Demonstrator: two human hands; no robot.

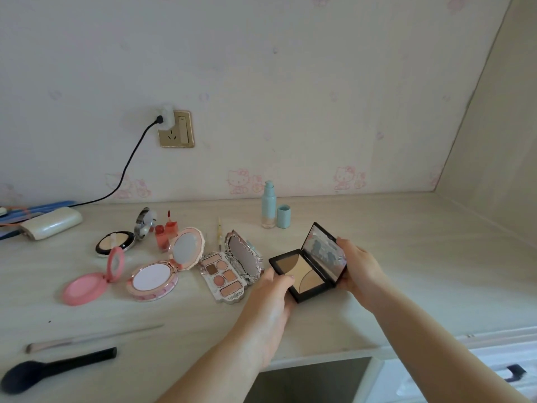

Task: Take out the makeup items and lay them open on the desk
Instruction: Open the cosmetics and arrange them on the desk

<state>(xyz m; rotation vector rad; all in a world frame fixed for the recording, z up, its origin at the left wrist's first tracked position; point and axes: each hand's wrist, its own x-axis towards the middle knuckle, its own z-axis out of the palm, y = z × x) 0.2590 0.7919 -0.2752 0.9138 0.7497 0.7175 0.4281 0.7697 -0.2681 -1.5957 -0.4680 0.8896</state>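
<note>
Centre-right on the desk (pixel 406 257): black palette (pixel 308 270) open, base flat on the surface, mirrored lid tilted up and back. Left hand (pixel 271 289) holds the base's near-left edge, thumb on top at the pan's rim, fingers curled under the side. Right hand (pixel 359 267) grips the lid's right edge, fingers wrapped round it from behind. Pan shows three tan and brown shades.

Just left of it, almost touching: ornate eyeshadow palette (pixel 225 276), open, lid mirror upright. Next left: pink-rimmed powder compact (pixel 152 280), open, round mirror leaning back. Further left: pink blush compact (pixel 84 287), open, small mirror standing up. Behind those: black-rimmed compact (pixel 114 242) with pale powder, its silver lid (pixel 145 223) upright beside it. Two red lip tints (pixel 165 235) stand between that lid and the powder compact's mirror, one with its wand sticking up. Thin yellowish pen-like item (pixel 220 235) lies behind the eyeshadow palette.

Back near the wall: blue pump bottle (pixel 268 206), cap (pixel 283 216) off and standing just right of it.

Near-left desk edge: slim brush (pixel 93 338), and a black powder brush (pixel 55 369) below it. Far left: white pouch (pixel 52 222). Wall socket (pixel 175 129) with a black cable (pixel 130 164) plugged in.
</note>
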